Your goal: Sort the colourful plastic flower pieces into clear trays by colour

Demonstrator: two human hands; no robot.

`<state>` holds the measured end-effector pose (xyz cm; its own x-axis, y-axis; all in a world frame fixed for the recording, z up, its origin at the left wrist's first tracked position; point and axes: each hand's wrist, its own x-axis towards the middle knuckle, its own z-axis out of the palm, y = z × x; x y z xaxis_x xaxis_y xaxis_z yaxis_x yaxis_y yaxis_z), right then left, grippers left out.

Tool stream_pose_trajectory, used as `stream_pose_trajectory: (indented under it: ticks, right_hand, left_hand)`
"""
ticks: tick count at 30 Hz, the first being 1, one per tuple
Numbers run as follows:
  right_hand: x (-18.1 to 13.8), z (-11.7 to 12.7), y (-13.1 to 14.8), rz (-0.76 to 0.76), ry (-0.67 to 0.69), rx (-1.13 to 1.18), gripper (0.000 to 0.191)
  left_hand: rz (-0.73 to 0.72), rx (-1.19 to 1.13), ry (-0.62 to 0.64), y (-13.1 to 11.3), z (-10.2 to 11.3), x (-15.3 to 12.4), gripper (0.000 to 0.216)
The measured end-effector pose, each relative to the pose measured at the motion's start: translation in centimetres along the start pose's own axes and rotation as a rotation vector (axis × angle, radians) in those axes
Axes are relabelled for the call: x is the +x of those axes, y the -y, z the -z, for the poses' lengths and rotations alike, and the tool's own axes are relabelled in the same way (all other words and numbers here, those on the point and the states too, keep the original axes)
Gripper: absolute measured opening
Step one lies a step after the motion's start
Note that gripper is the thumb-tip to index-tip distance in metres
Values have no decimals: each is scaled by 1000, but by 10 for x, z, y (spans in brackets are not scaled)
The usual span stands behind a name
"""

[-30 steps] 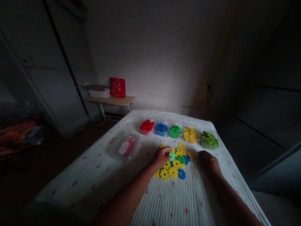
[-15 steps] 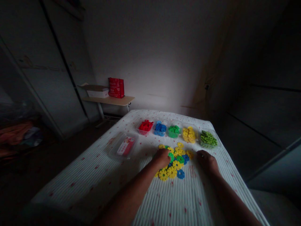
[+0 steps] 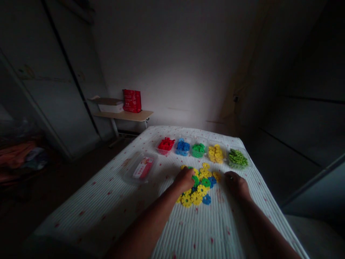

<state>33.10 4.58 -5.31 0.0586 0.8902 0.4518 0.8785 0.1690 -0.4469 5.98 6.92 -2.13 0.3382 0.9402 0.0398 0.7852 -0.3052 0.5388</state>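
From my end I see both hands over the striped cloth (image 3: 201, 230). My left hand (image 3: 185, 179) is at the left side of the discs (image 3: 196, 198), a loose heap, mostly yellow with some blue and green. Its fingers bend inward at a green disc (image 3: 195, 181); I can't tell whether that grip has closed on it. My right hand (image 3: 237, 185) sits just right of the heap, near its outermost yellow disc (image 3: 217, 176), fingers curled; I can't make out whether that grip holds anything. Beyond the heap I count 5 clear tubs (image 3: 238, 166) in 1 row, with red, blue, green, yellow and light green pieces.
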Motion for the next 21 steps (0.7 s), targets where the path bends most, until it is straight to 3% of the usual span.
stream_pose_trajectory:
  ticks: [16, 21]
  right_hand:
    - [1, 4, 6, -8, 0, 27, 28]
    - [1, 2, 3, 2, 0, -6, 30]
  left_hand:
    - [12, -166, -54, 4, -8, -1, 41]
    - [31, -302, -19, 5, -4, 0, 31]
